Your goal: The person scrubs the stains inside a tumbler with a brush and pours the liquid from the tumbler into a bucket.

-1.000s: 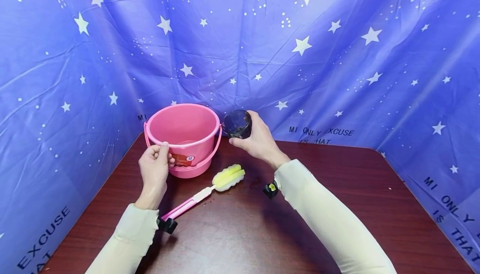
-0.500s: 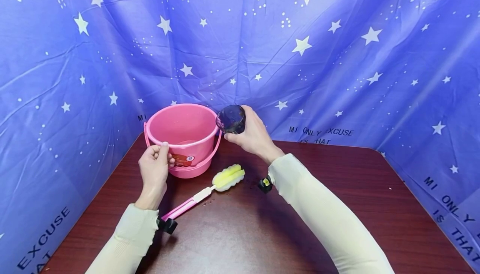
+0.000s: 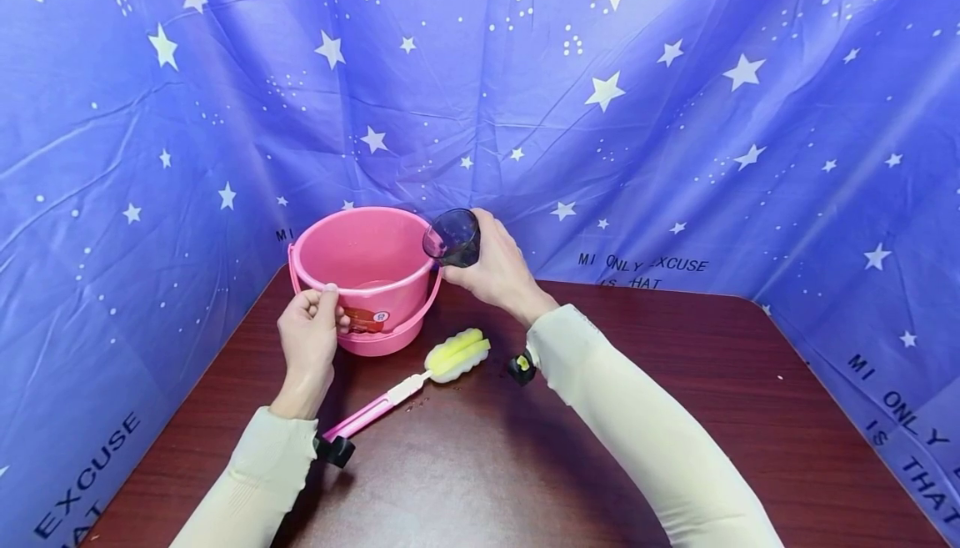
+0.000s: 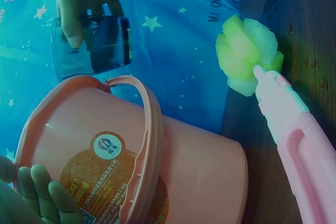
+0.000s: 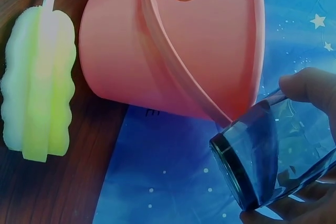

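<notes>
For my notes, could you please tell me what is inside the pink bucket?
The pink bucket shows its inner wall and a faint curve low down, unclear what; its near side hides the rest.

A person in a long-sleeved, pale cream top: the left sleeve (image 3: 238,481) and the right sleeve (image 3: 637,423) are plain, matching in colour and cut from soft-looking cloth. Fine ribbed lines mark a patch of the left forearm, while light creases cross the right. Both sleeves end at the wrist in cuffs — the left cuff (image 3: 281,431) and the right cuff (image 3: 553,339) — with a slightly wavy outline along the inner side. A small black camera is worn at each wrist, the left camera (image 3: 335,451) blocky, the right camera (image 3: 516,371) showing a yellow-green spot (image 3: 522,361).
</notes>
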A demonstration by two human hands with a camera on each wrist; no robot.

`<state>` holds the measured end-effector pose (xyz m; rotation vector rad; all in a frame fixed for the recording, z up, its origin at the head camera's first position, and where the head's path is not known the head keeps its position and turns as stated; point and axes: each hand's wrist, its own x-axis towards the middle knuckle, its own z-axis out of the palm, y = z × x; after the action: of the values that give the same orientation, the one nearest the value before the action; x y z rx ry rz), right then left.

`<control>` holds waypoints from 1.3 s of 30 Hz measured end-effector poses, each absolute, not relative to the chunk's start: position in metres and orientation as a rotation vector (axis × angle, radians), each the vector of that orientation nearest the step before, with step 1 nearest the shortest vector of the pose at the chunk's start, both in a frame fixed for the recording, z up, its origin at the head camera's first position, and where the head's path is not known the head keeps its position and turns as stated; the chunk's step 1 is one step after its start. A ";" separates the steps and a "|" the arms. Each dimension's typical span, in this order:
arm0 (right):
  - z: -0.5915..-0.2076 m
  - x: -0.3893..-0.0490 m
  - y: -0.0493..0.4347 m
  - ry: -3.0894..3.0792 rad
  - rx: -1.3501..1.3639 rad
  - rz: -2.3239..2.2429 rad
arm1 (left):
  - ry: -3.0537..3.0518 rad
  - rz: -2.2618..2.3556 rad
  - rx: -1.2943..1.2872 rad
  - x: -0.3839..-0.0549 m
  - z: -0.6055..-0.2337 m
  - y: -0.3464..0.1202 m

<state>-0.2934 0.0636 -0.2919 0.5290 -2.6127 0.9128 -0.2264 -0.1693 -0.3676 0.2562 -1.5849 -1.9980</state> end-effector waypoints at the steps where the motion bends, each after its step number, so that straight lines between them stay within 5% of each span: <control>1: -0.292 -0.293 0.063 -2.611 0.533 0.907 | -1.585 -1.998 0.255 -0.226 -0.368 -0.169; 39: -0.282 -0.297 0.049 -2.650 0.491 0.686 | -1.588 -1.986 0.253 -0.226 -0.367 -0.170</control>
<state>-0.2967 0.0491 -0.2818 0.4905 -2.6500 0.6863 -0.2259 -0.1695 -0.3671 0.2532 -1.5882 -1.9862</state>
